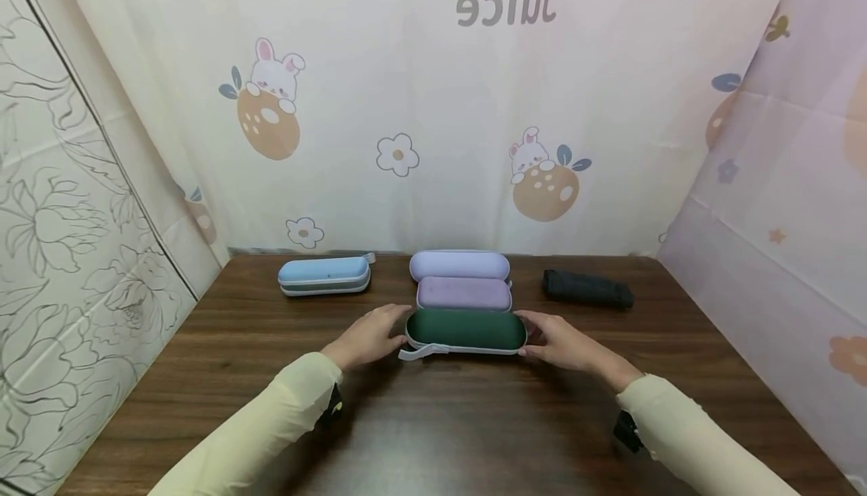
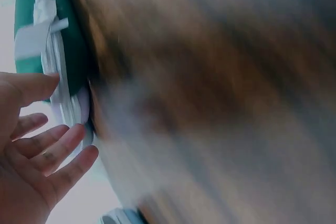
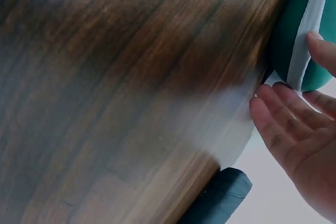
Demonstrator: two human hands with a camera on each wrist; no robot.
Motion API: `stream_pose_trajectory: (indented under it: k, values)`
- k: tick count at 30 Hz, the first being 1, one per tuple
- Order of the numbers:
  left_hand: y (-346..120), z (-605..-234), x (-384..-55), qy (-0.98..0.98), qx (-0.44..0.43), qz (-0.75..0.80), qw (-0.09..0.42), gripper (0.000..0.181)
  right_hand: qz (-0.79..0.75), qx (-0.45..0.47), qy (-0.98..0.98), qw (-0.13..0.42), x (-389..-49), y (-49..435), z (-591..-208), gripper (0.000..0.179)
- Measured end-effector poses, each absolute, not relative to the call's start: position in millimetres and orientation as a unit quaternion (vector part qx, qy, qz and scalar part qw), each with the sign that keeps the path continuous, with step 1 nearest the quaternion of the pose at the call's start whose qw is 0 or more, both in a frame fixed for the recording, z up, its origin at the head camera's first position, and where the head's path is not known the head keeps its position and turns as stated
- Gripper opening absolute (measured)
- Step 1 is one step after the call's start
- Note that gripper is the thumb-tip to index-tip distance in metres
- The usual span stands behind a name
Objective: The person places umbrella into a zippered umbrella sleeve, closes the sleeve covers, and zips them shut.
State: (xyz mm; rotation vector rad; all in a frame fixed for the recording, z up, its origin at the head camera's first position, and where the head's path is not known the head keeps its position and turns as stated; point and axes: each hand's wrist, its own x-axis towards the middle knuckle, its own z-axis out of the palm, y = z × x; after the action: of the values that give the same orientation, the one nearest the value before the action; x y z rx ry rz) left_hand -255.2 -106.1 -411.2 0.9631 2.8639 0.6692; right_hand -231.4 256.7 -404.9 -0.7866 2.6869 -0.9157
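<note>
A dark green zip case (image 1: 467, 329) with a pale zip band and a grey pull strap (image 1: 423, 351) lies lengthwise on the wooden table. At its left end is my left hand (image 1: 371, 336), thumb by the zip band and the other fingers spread and nearly straight in the left wrist view. My right hand (image 1: 557, 339) is at the opposite end; its thumb (image 3: 321, 51) touches the zip side and its loosely extended fingers lie by the rounded end. Directly behind the green case sits a purple case (image 1: 464, 293), with a lavender case (image 1: 460, 264) behind that.
A light blue zip case (image 1: 323, 276) stands at the back left of the table (image 1: 447, 421). Toward the back right lies a black rolled or folded pouch (image 1: 586, 289). A printed curtain (image 1: 433, 89) hangs along the table's back edge, and patterned cloth flanks both sides.
</note>
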Motion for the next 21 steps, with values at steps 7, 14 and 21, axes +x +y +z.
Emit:
stream_pose_trajectory:
  k: [7,14,21]
  values:
    - [-139,-403,-272,0.937,0.309,0.159,-0.016,0.049,-0.289,-0.261,0.915,0.108,-233,268,-395,0.066]
    - [-193,-387,-309,0.949,0.285,0.126,-0.052,0.051,-0.203,-0.229,0.952,0.024,-255,301,-371,0.062]
    - [-242,-375,-340,0.967,0.221,0.126,-0.027,0.062,-0.111,-0.181,0.977,0.018,-279,333,-366,0.063]
